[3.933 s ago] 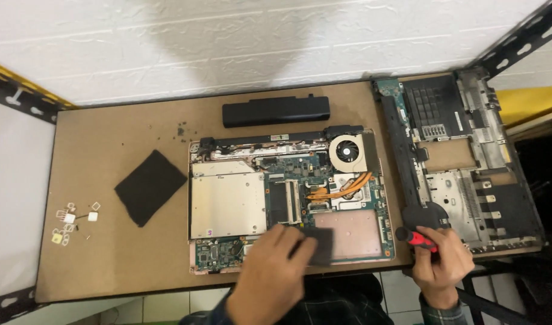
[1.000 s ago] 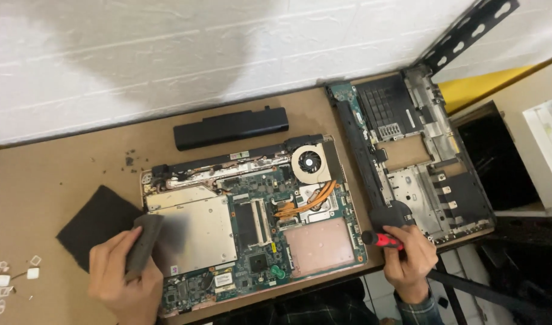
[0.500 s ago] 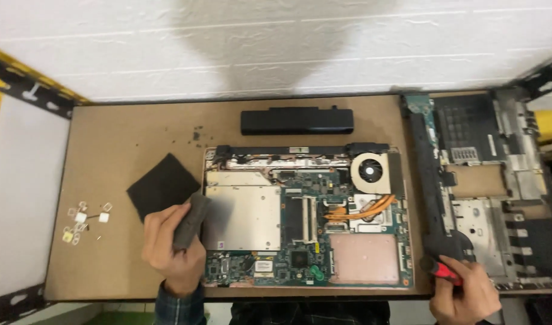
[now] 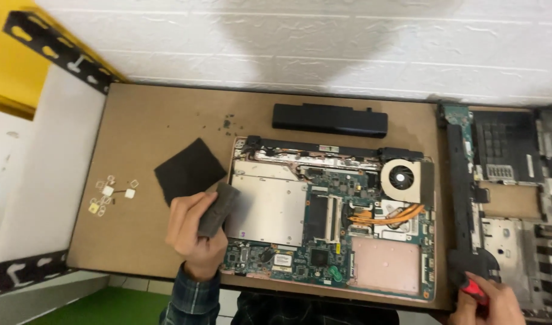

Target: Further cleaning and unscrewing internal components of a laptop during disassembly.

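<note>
An opened laptop base with its circuit board, silver drive cover and round fan lies on the brown table. My left hand grips a small dark grey flat piece at the laptop's left edge, just below a black square pad. My right hand sits at the lower right corner, closed around a red-handled tool, next to the removed laptop cover.
A long black battery lies behind the laptop. Several tiny white and yellow parts sit near the table's left side. A white wall runs along the back; black perforated shelf rails frame the corners.
My left hand carried the dark grey piece from the laptop's middle to its left edge, near the black pad. My right hand kept the red tool at the lower right.
</note>
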